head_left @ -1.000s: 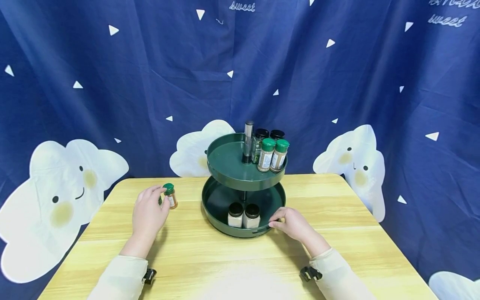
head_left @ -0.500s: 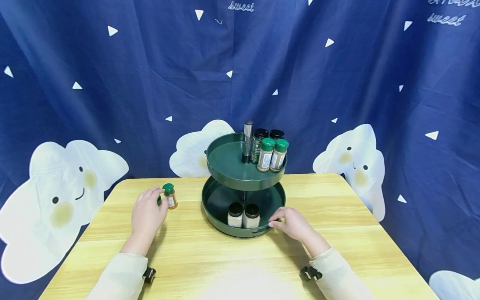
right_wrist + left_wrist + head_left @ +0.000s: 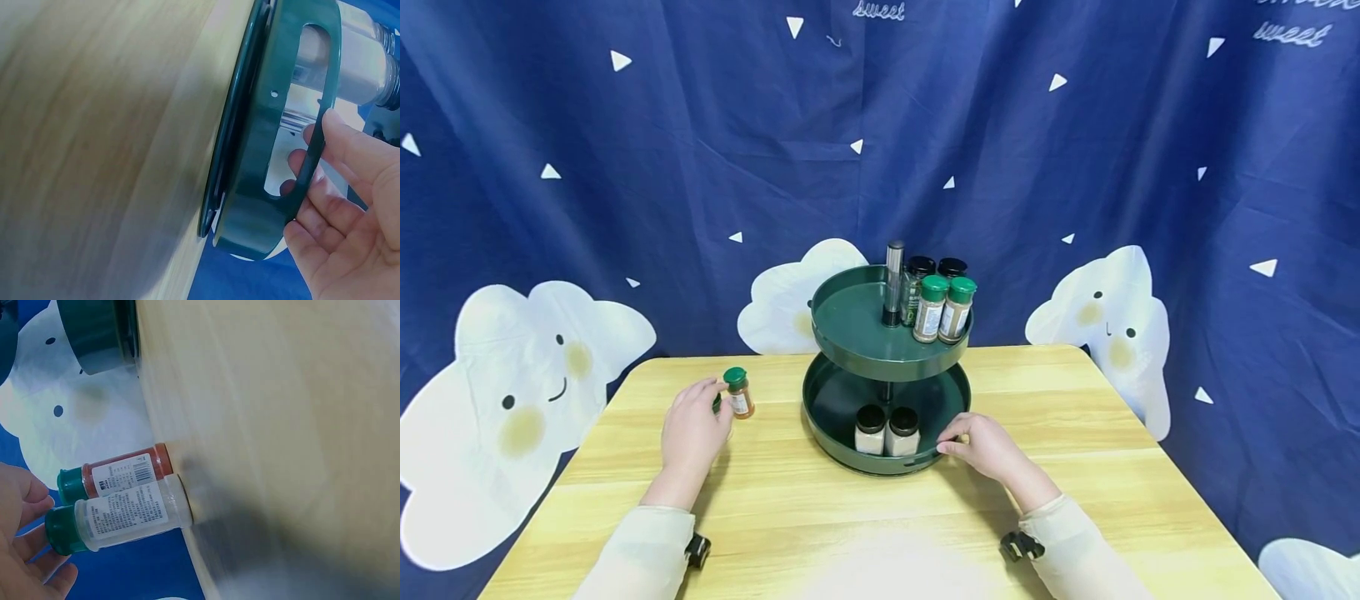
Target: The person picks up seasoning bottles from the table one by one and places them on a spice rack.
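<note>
At the table's left side, my left hand [image 3: 695,425] has its fingers curled about the green cap of a clear spice jar [image 3: 128,515] with pale contents. In the head view the hand hides most of this jar. Right beside it stands another green-capped spice jar [image 3: 741,400], with orange-red contents. My right hand [image 3: 981,446] grips the lower tray's rim of a dark green two-tier turntable [image 3: 850,457]. The right wrist view shows the fingers passing through the rim's handle slot, the thumb [image 3: 340,128] on the outer edge.
Two black-capped jars [image 3: 886,433] stand at the front of the lower tray. The upper tray [image 3: 850,304] bears two green-capped jars [image 3: 942,317] and two black-capped ones [image 3: 917,287] behind, right of the centre post [image 3: 892,287]. A blue curtain [image 3: 775,125] hangs behind the wooden table [image 3: 820,525].
The head view shifts very slightly. Both hands, the jars and the turntable keep nearly the same places.
</note>
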`<state>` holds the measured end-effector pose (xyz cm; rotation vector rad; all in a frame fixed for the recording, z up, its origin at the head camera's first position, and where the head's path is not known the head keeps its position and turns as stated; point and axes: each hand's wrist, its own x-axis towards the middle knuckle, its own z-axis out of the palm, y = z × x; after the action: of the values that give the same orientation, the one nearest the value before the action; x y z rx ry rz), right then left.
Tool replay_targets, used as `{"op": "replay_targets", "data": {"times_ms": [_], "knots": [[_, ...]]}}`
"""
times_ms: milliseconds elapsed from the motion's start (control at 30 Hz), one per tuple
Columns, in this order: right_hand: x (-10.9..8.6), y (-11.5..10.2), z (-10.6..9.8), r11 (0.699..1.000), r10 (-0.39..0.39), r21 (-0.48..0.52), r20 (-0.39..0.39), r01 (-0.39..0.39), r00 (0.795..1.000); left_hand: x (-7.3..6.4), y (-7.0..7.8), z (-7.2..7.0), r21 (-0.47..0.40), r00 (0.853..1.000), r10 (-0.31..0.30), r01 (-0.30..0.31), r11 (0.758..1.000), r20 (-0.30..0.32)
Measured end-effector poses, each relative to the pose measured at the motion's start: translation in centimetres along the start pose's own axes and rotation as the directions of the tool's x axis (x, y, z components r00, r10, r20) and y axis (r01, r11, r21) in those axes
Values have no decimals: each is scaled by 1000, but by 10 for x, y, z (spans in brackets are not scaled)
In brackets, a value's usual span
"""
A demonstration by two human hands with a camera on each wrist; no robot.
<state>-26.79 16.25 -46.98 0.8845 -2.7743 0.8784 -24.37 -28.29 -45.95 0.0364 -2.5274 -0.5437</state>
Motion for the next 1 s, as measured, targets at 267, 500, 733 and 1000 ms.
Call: {"op": "replay_targets", "data": {"times_ms": [267, 500, 733, 1000], "knots": [[0, 0, 0, 1000, 1, -4, 0, -1, 1000, 0, -4, 2, 1, 1000, -9, 9, 1000, 21], [0, 0, -1, 1000, 1, 4, 2, -1, 1000, 0, -6, 3, -14, 1000, -5, 5, 1000, 11], [0, 0, 0, 1000, 0, 14, 5, 0, 1000, -1, -8, 5, -17, 1000, 4, -4, 1000, -22], [0, 0, 0, 1000, 7, 19, 5, -7, 1000, -2, -8, 5, -25, 999, 18, -19, 1000, -47]]}}
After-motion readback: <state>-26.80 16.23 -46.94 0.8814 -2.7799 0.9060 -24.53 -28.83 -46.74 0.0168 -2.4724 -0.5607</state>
